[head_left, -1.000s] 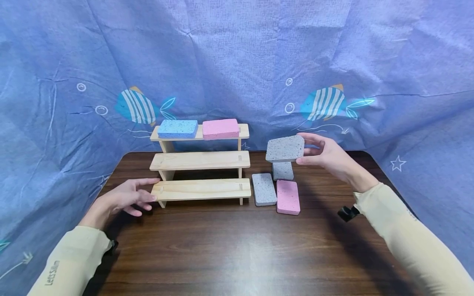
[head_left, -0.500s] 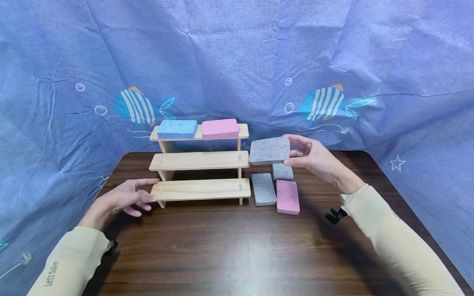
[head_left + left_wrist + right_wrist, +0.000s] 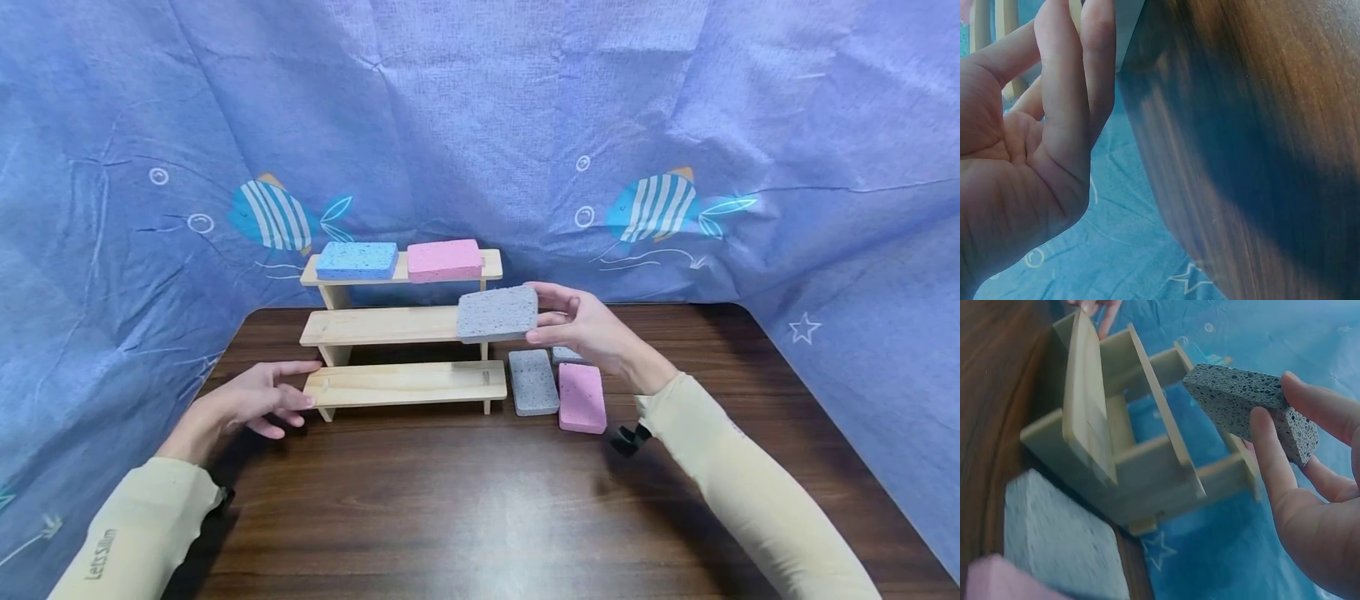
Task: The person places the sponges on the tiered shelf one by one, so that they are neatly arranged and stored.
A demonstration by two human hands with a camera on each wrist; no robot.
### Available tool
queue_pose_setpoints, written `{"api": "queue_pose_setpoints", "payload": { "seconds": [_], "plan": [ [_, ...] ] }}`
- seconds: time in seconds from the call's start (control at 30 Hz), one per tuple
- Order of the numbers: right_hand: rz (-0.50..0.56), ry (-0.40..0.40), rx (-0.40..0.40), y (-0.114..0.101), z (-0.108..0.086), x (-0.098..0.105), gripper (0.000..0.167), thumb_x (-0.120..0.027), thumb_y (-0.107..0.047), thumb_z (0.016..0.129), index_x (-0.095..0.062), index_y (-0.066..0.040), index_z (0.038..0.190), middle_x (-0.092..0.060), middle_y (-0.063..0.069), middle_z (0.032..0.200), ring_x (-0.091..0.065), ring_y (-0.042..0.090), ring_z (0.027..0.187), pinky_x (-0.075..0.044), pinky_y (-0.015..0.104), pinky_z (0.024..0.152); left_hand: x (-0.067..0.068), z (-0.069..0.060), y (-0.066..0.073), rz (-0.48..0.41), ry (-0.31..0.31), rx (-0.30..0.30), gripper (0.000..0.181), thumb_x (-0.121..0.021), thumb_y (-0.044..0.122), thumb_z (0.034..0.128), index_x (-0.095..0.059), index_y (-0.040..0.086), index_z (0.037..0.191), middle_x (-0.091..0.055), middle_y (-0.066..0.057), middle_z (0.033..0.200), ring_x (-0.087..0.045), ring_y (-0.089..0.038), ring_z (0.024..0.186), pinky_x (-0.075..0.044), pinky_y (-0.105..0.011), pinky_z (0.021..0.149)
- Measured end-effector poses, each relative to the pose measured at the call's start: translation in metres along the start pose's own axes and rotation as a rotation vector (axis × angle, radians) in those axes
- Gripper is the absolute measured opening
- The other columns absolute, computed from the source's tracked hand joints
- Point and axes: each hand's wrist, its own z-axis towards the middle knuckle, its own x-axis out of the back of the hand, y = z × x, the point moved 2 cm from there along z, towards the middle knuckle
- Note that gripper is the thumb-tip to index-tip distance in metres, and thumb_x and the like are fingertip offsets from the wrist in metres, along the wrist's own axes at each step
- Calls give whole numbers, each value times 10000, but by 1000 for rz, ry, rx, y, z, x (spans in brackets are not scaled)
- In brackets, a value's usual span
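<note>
My right hand pinches a porous grey sponge by its right edge, thumb in front and fingers behind. In the head view, this sponge overlaps the right end of the middle shelf of a three-step wooden stand; the right wrist view shows it raised beside the shelves. At the left end of the lowest shelf, the thumb and index finger of my left hand touch the wood, other fingers loose. A blue sponge and a pink sponge lie on the top shelf.
Right of the stand, a second grey sponge and another pink sponge lie flat on the dark wooden table. Behind them a third grey sponge is mostly hidden by my right hand. A blue fish-print cloth hangs behind.
My right hand has carried the grey sponge leftward and slightly down, from above the loose sponges to the middle shelf's right end. My left hand stays at the lowest shelf.
</note>
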Motion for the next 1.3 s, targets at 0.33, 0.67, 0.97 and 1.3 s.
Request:
{"api": "queue_pose_setpoints", "payload": {
  "seconds": [0.33,0.67,0.97,1.3],
  "plan": [
    [42,-28,-26,23,34,-39,758,-675,159,861,-393,-28,1538,-584,226,1356,-684,233,1034,-567,369,891,-2,0,1,-21,2,13,820,-724,169,951,-242,39,1602,-704,-189,1139,-716,-235,817,-604,-383,592],
    [55,-31,-69,32,63,-69,833,-729,116,859,-343,-68,1573,-611,201,1303,-676,235,1030,-533,412,967,-4,0,-2,-26,7,19,814,-729,168,949,-256,39,1599,-700,-196,1141,-715,-254,829,-607,-394,603],
    [83,-31,-75,33,82,-89,804,-715,119,872,-341,-36,1567,-541,203,1406,-693,255,990,-549,418,939,-2,-1,0,-18,8,34,803,-718,160,958,-251,40,1600,-699,-189,1135,-713,-243,830,-608,-400,614],
    [52,-76,-89,32,101,-104,797,-734,72,875,-347,-34,1563,-541,186,1397,-676,272,1046,-558,429,923,-2,1,2,-9,21,28,797,-722,154,952,-268,47,1598,-702,-197,1136,-711,-236,815,-606,-386,601]
  ]
}}
